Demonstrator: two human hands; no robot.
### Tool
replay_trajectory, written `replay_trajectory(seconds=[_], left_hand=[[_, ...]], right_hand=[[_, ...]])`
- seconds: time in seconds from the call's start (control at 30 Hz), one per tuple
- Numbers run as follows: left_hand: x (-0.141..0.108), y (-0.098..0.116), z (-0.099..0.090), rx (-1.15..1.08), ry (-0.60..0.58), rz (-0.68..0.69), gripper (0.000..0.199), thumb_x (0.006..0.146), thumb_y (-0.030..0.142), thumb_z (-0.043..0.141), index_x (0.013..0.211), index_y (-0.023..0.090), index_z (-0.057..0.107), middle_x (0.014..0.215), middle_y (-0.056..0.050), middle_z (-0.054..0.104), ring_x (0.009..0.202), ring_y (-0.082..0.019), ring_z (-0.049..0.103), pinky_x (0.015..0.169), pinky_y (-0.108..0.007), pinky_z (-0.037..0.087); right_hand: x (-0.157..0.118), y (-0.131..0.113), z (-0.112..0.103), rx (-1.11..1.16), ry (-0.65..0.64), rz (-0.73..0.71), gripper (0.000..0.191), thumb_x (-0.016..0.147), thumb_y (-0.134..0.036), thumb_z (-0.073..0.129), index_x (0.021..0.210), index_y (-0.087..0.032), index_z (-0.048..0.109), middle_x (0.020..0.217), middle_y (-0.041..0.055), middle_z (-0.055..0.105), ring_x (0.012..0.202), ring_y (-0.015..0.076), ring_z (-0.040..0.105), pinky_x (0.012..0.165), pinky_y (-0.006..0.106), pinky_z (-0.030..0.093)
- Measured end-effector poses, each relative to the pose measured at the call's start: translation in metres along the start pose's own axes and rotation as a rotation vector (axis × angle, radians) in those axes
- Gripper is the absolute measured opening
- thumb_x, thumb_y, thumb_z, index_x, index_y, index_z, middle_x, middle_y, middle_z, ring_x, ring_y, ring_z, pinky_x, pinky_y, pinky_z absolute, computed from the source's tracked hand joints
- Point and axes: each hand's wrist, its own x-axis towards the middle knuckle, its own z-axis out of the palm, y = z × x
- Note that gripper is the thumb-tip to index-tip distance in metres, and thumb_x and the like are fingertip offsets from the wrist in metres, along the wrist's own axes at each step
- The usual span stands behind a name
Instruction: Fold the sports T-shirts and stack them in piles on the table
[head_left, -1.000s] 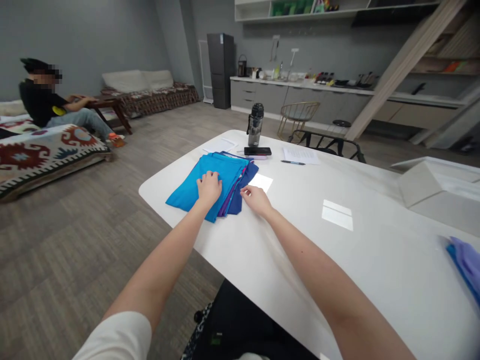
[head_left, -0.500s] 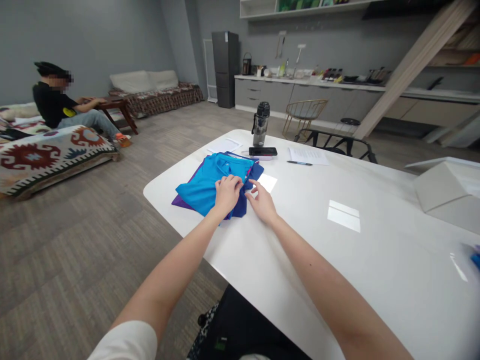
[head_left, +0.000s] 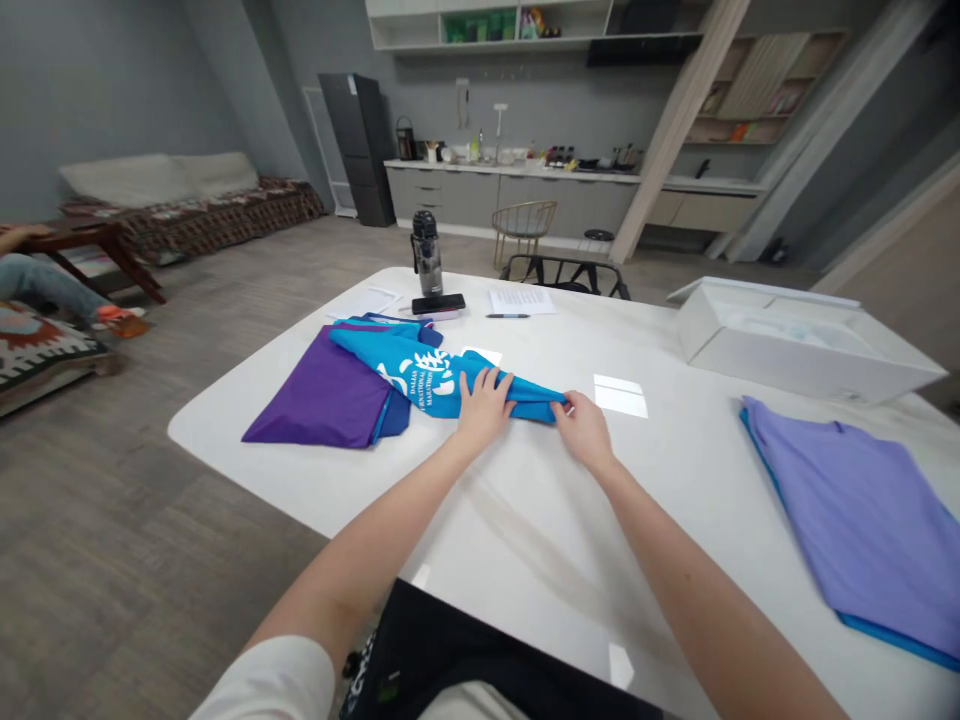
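Observation:
A bright blue T-shirt (head_left: 450, 385) with white lettering is pulled out to the right across the white table (head_left: 525, 500). My right hand (head_left: 585, 430) pinches its right end between thumb and fingers. On the fabric just left of that, my left hand (head_left: 486, 408) rests with its fingers spread. The shirt's left part overlaps a purple garment (head_left: 322, 395). Dark blue cloth (head_left: 395, 415) shows from beneath the purple piece.
Folded lavender cloth (head_left: 862, 520) lies on blue fabric at the right. Behind it stands an open white box (head_left: 780, 335). A bottle (head_left: 427, 255), a phone (head_left: 439, 303), a pen (head_left: 508, 316) and papers (head_left: 521, 300) sit along the far side. A person's leg (head_left: 45, 285) shows at far left.
The blue T-shirt has been drawn rightward off the pile, baring its print and the purple garment. My right hand has taken hold of its end. The view has swung right.

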Motion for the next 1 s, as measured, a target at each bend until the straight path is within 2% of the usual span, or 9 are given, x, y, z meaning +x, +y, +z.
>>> replay_trajectory(seconds=[0.13,0.27,0.4,0.5,0.6,0.7,0.83,0.9,1.0], left_hand=[[0.010,0.039,0.022,0.026,-0.156,0.044,0.054,0.100,0.037,0.057,0.152,0.028,0.046,0.158,-0.015,0.047,0.147,-0.035,0.039,0.124,-0.065,0.017],[0.022,0.083,0.032,0.050,-0.256,0.128,0.038,0.099,0.030,0.057,0.137,0.023,0.057,0.135,-0.014,0.062,0.129,-0.032,0.056,0.112,-0.052,0.038],[0.020,0.126,0.038,0.014,-0.301,0.263,0.030,0.102,0.035,0.053,0.125,0.019,0.064,0.126,-0.015,0.064,0.120,-0.031,0.060,0.098,-0.043,0.048],[0.014,0.140,0.036,-0.125,-0.321,0.390,0.040,0.102,0.048,0.052,0.128,0.021,0.065,0.123,-0.012,0.067,0.118,-0.029,0.062,0.098,-0.039,0.049],[0.019,0.127,0.029,-0.182,-0.272,0.331,0.044,0.103,0.057,0.048,0.128,0.026,0.066,0.124,-0.009,0.069,0.119,-0.027,0.063,0.106,-0.041,0.045],[0.035,0.092,0.022,-0.119,-0.216,0.183,0.045,0.103,0.059,0.046,0.127,0.027,0.065,0.135,-0.010,0.066,0.130,-0.030,0.057,0.119,-0.053,0.031],[0.051,0.041,0.023,-0.096,-0.360,0.082,0.055,0.100,0.066,0.045,0.137,0.027,0.057,0.147,-0.012,0.060,0.141,-0.033,0.048,0.122,-0.063,0.019],[0.051,0.026,0.026,-0.097,-0.388,0.080,0.052,0.101,0.063,0.044,0.137,0.027,0.056,0.148,-0.012,0.059,0.141,-0.032,0.048,0.122,-0.063,0.018],[0.047,0.018,0.031,-0.071,-0.318,0.115,0.047,0.102,0.059,0.046,0.133,0.027,0.059,0.142,-0.011,0.062,0.137,-0.030,0.051,0.122,-0.057,0.021]], right_hand=[[-0.021,0.064,-0.054,-0.100,0.094,0.182,0.023,0.097,-0.036,0.050,0.100,-0.022,0.068,0.095,0.0091,0.072,0.087,0.0261,0.064,0.077,0.035,0.045],[-0.025,0.113,-0.092,-0.185,0.140,0.369,0.027,0.097,-0.036,0.052,0.110,-0.021,0.070,0.102,0.0122,0.074,0.095,0.0296,0.067,0.081,0.038,0.048],[-0.003,0.138,-0.104,-0.171,0.172,0.521,0.030,0.096,-0.031,0.053,0.117,-0.019,0.070,0.107,0.0173,0.074,0.103,0.0333,0.067,0.088,0.041,0.049],[0.024,0.138,-0.096,-0.039,0.197,0.553,0.036,0.096,-0.028,0.050,0.126,-0.016,0.066,0.112,0.0184,0.073,0.105,0.0318,0.067,0.092,0.040,0.049],[0.047,0.128,-0.079,0.118,0.159,0.485,0.047,0.099,-0.030,0.044,0.143,-0.017,0.055,0.122,0.0161,0.070,0.108,0.0290,0.066,0.096,0.040,0.049],[0.055,0.109,-0.062,0.162,0.161,0.323,0.058,0.098,-0.029,0.041,0.156,-0.021,0.042,0.140,0.0150,0.061,0.121,0.0281,0.060,0.105,0.043,0.045],[0.042,0.077,-0.046,-0.104,0.277,0.169,0.052,0.096,-0.034,0.047,0.145,-0.019,0.057,0.143,0.0187,0.057,0.132,0.0346,0.051,0.110,0.050,0.040],[0.034,0.063,-0.041,-0.215,0.167,0.124,0.043,0.097,-0.041,0.051,0.133,-0.021,0.066,0.126,0.0177,0.068,0.120,0.0360,0.060,0.103,0.049,0.044],[0.033,0.051,-0.034,-0.274,-0.125,0.117,0.041,0.094,-0.053,0.060,0.117,-0.022,0.073,0.103,0.0158,0.075,0.100,0.0348,0.068,0.090,0.044,0.050]])
